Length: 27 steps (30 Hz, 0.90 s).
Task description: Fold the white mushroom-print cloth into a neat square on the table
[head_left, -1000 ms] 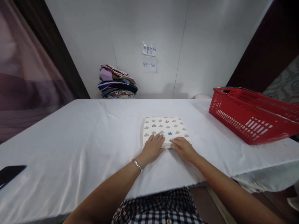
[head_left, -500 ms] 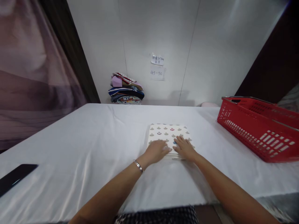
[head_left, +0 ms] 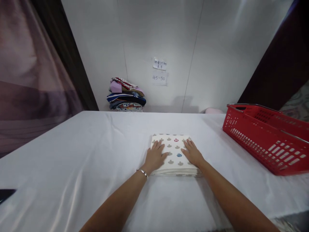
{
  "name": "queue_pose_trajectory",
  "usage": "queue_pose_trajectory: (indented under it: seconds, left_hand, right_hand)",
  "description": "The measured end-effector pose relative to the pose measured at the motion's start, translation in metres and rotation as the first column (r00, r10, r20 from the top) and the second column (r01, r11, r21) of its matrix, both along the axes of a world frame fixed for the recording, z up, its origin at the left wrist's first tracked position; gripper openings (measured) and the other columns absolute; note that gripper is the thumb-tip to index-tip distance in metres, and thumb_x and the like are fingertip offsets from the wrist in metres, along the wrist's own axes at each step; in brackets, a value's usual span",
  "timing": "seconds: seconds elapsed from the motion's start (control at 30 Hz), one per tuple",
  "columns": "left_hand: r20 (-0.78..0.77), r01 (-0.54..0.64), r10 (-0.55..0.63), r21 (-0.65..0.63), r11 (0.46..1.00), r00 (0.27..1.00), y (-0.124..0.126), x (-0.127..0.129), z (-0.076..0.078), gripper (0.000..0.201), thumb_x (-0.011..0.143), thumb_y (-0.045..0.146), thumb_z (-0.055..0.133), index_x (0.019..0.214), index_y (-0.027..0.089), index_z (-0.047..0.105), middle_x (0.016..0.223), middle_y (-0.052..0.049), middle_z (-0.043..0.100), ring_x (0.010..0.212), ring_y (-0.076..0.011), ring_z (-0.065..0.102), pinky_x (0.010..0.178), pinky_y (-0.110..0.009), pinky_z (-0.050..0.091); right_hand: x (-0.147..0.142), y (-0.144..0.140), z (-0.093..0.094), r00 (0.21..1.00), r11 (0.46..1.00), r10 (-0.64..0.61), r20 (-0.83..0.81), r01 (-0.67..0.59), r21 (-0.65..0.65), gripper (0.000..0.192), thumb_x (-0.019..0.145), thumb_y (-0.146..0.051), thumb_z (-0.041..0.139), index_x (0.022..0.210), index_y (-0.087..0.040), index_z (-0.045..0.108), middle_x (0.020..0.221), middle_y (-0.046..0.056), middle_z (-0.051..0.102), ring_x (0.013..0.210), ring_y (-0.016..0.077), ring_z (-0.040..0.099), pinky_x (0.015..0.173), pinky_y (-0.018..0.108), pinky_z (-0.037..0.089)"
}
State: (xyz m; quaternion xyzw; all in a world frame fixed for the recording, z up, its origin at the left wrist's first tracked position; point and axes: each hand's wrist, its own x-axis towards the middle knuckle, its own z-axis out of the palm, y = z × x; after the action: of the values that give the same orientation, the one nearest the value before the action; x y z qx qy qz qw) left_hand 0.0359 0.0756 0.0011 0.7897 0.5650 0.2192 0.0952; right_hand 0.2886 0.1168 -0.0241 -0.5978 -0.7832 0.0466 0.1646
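A folded cream cloth (head_left: 175, 159) printed with small grey, red and blue shapes lies in the middle of the table (head_left: 72, 167), which is covered in white. My left hand (head_left: 155, 156) rests flat on its left half, fingers spread, a silver bracelet on the wrist. On its right half my right hand (head_left: 193, 153) lies flat too. Both palms press down on top of the cloth and neither hand grips it.
A red plastic basket (head_left: 265, 138) stands on the table at the right. A stack of folded clothes (head_left: 126, 95) sits at the far edge against the white wall, below two paper notes (head_left: 159, 71). A dark phone (head_left: 6, 194) lies at the left edge.
Both hands slid forward from the cloth's near edge onto its top and moved apart. The camera view shifted, so the phone sits nearer the frame's left edge.
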Motion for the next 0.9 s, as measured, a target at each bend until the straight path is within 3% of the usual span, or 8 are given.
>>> queue_pose_trajectory:
  seconds: [0.1,0.17,0.3,0.47,0.6,0.67,0.77,0.9]
  left_hand:
    - [0.099,-0.034,0.035,-0.007,0.999,0.994,0.001,-0.003,-0.004,0.042,0.089,0.038,0.045,0.128,0.025,0.047,0.148,-0.011,0.03,0.138,-0.0293,0.021,0.102,-0.054,0.034]
    - [0.2,-0.13,0.128,-0.004,0.992,0.971,0.003,-0.006,-0.008,0.045,0.089,0.039,0.046,0.13,0.02,0.045,0.149,-0.012,0.027,0.139,-0.028,0.021,0.106,-0.049,0.032]
    - [0.371,-0.335,0.348,-0.102,0.937,0.861,0.009,-0.017,-0.014,0.057,0.087,0.041,0.047,0.136,0.014,0.035,0.148,-0.017,0.029,0.135,-0.0276,0.031,0.105,-0.043,0.036]
    - [0.418,-0.324,0.383,-0.207,0.923,0.824,0.016,-0.028,-0.014,0.06,0.083,0.038,0.054,0.135,0.017,0.032,0.127,-0.017,0.056,0.11,-0.0274,0.058,0.088,-0.04,0.047]
    - [0.47,-0.271,0.325,-0.181,0.945,0.82,0.015,-0.022,-0.016,0.06,0.081,0.033,0.056,0.135,0.021,0.032,0.125,-0.013,0.057,0.107,-0.0241,0.06,0.084,-0.036,0.049]
    - [0.49,-0.255,0.319,-0.194,0.947,0.811,0.011,-0.017,-0.016,0.063,0.081,0.034,0.057,0.136,0.021,0.03,0.128,-0.012,0.055,0.108,-0.0231,0.058,0.083,-0.035,0.05]
    - [0.447,-0.272,0.363,-0.255,0.928,0.817,0.007,-0.015,-0.012,0.071,0.08,0.039,0.059,0.139,0.02,0.025,0.128,-0.014,0.053,0.108,-0.0243,0.058,0.084,-0.037,0.05]
    - [0.302,-0.317,0.328,-0.085,0.945,0.895,0.015,-0.014,0.005,0.065,0.082,0.041,0.056,0.137,0.018,0.031,0.143,-0.016,0.036,0.131,-0.0287,0.036,0.101,-0.043,0.039]
  right_hand:
    - [0.0,0.0,0.0,0.999,1.0,0.017,-0.052,-0.016,0.012,0.053,0.088,-0.044,0.043,0.135,-0.02,0.043,0.149,0.012,0.03,0.138,0.0311,0.021,0.106,0.056,0.031]
    - [0.003,-0.001,0.002,0.988,1.0,-0.01,-0.152,0.01,-0.003,0.053,0.086,-0.045,0.045,0.133,-0.02,0.047,0.148,0.011,0.031,0.138,0.0307,0.022,0.107,0.055,0.03]
    - [0.015,-0.004,0.001,0.898,0.977,-0.206,-0.389,0.169,-0.126,0.06,0.082,-0.05,0.049,0.134,-0.02,0.046,0.144,0.012,0.039,0.132,0.0308,0.036,0.105,0.049,0.037]
    - [0.024,-0.004,-0.001,0.823,0.969,-0.247,-0.511,0.195,-0.154,0.069,0.074,-0.051,0.059,0.136,-0.025,0.043,0.128,0.01,0.056,0.116,0.0335,0.053,0.094,0.05,0.046]
    - [0.025,0.012,0.008,0.79,0.969,-0.245,-0.562,0.18,-0.168,0.076,0.072,-0.047,0.062,0.141,-0.025,0.036,0.127,0.009,0.057,0.111,0.0316,0.057,0.09,0.046,0.05]
    - [0.029,0.025,0.015,0.806,0.969,-0.238,-0.543,0.162,-0.184,0.078,0.074,-0.045,0.061,0.143,-0.025,0.032,0.13,0.008,0.055,0.111,0.0299,0.057,0.091,0.044,0.049]
    - [0.032,0.043,0.025,0.918,0.966,-0.207,-0.338,0.136,-0.221,0.07,0.075,-0.042,0.059,0.139,-0.02,0.04,0.132,0.011,0.053,0.117,0.0308,0.053,0.098,0.045,0.043]
    - [0.012,0.058,0.042,0.999,0.996,-0.044,0.003,0.044,-0.072,0.065,0.078,-0.038,0.057,0.136,-0.013,0.043,0.141,0.016,0.041,0.132,0.0335,0.034,0.106,0.05,0.031]
